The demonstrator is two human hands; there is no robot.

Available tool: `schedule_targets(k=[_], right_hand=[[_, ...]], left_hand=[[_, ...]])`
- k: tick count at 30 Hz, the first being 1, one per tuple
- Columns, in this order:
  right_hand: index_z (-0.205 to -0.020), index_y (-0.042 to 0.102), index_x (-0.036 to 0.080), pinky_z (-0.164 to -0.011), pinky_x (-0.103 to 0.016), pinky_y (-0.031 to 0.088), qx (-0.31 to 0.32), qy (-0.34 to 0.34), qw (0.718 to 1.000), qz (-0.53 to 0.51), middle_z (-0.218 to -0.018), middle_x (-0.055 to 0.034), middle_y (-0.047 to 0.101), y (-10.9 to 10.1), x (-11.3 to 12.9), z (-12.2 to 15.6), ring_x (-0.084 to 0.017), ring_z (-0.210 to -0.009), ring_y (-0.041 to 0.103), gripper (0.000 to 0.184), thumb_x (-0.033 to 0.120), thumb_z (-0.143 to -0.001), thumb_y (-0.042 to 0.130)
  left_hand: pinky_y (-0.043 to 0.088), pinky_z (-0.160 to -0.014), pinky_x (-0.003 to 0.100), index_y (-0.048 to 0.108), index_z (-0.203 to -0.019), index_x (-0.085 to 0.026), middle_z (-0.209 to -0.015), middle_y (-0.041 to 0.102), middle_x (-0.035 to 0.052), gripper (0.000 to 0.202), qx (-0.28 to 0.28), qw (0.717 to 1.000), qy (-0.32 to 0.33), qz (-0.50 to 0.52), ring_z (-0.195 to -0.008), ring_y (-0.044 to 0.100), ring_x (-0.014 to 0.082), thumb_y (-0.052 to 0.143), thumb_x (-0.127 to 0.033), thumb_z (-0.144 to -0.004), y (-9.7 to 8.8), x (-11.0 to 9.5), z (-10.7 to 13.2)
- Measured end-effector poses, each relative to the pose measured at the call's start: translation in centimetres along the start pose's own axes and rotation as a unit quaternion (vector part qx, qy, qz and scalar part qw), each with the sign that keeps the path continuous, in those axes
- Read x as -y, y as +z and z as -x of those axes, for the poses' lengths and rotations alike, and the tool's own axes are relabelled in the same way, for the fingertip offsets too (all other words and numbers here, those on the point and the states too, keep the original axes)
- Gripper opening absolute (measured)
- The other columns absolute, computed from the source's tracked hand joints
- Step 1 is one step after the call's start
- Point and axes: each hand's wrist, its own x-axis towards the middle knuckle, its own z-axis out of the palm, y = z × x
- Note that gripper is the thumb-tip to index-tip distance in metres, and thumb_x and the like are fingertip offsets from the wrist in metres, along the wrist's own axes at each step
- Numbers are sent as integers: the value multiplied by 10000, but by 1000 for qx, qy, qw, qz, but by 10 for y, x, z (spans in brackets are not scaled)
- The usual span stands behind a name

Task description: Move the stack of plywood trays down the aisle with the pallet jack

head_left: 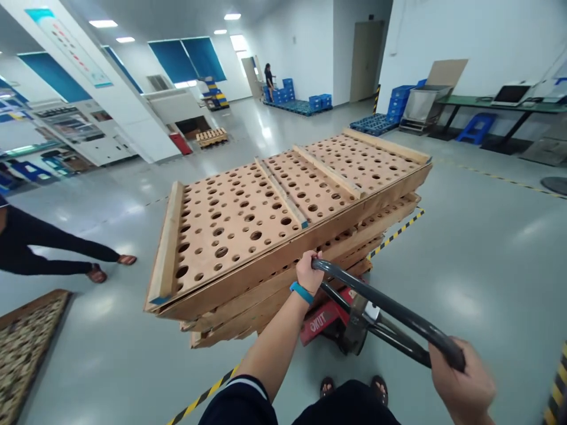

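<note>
My left hand [309,271], with a blue wristband, grips the far end of a black pallet-jack handle [390,307]. My right hand [463,383] is closed around the handle's near end at the lower right. The handle runs down to a red pallet jack [321,321] under a stack of perforated wooden boards [274,206]. The boards are tan, full of round holes, and edged with wooden strips. The stack sits directly in front of me and hides most of the jack. My sandalled feet [352,386] show at the bottom.
Another person's legs [57,254] in black trousers and sandals stand at the left. A perforated board [26,348] lies at the lower left. Yellow-black floor tape [394,236] runs under the stack. Blue crates [401,97], pallets, a green table [496,106] and a far person [269,79] line the back.
</note>
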Motion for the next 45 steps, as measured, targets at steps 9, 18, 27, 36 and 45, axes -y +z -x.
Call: schedule_targets(k=[9,18,27,36,45], right_hand=[[-1018,592,190,-467,-264,495,91,-77,988,-93,-695,-42,633,-13,23,35,-179,-524,615,140,289,-920,589],[-972,587,186,-529,-241,516,74,-60,993,-76,-706,-15,626,-16,39,17,-143,-562,621,83,255,-927,579],[-985,596,182,-549,-266,510,81,-71,989,-100,-716,-24,625,1,3,-25,-155,-588,606,88,231,-912,590],[-878,510,209,-555,-252,425,138,-100,955,-242,-668,12,570,42,-67,-95,-127,-563,528,38,193,-899,538],[-803,469,216,-552,-245,378,159,-137,937,-280,-623,22,517,82,-144,-179,-119,-542,467,84,196,-860,527]], left_hand=[[447,-573,205,548,-866,-194,-646,541,-42,174,29,999,5,31,-546,530,85,615,-354,-877,43,23,-15],[422,-541,189,543,-892,-199,-614,490,-68,179,35,996,55,64,-509,498,74,648,-343,-872,71,25,-26],[441,-585,229,549,-876,-203,-634,519,-45,245,51,998,-7,40,-549,518,96,632,-432,-856,106,19,-46],[461,-650,250,527,-854,-192,-658,534,-35,248,-25,994,-79,-73,-606,532,109,624,-419,-835,166,2,-64],[436,-653,240,519,-850,-188,-673,531,-33,202,-68,981,-126,-127,-609,512,102,613,-367,-836,228,-22,-86]])
